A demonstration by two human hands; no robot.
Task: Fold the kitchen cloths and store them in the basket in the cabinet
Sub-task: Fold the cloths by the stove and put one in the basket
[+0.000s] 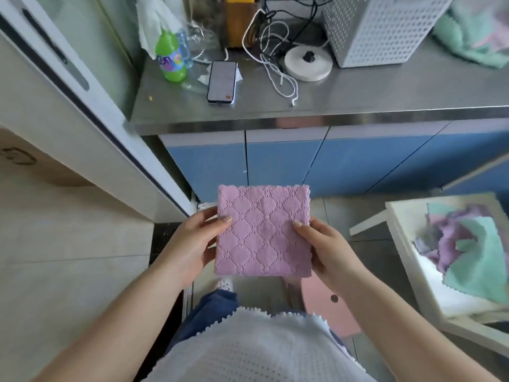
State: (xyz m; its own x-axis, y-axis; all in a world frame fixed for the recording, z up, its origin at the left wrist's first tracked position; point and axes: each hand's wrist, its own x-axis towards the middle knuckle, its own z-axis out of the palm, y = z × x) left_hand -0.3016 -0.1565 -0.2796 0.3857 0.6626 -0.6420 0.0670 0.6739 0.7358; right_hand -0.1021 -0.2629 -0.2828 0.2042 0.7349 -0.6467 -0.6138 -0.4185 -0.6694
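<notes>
Between the two hands, held up in front of the blue cabinet doors [358, 161], sits a pink cloth [263, 230] folded into a neat, near-square pad. Its plush surface is quilted in a diamond pattern of stitched dotted lines, and its top and right edges are scalloped, with several layers showing at the right side. The left hand [192, 244] pinches the cloth's left edge, thumb on the face and fingers curled behind it; the right hand [327, 249] pinches the right edge the same way.

Across the lap lies a white cloth [248, 348] with a fine dotted weave and a pinked border; its lower part runs out of view. On the right a cream tray [399, 216], cut off by the picture's edge, holds a loose heap of purple, mint and white cloths [468, 257], crumpled so that their number cannot be told. A pink stool [330, 307] shows partly beneath the right forearm.

Up on the steel counter [358, 100] stand a white perforated basket [382, 28], a green bottle [169, 56], a phone [221, 81] lying flat, tangled white cables [278, 70] and a round white disc [307, 64]. More mint fabric [473, 40] is bunched at the far right corner, blurred and partly out of frame.
</notes>
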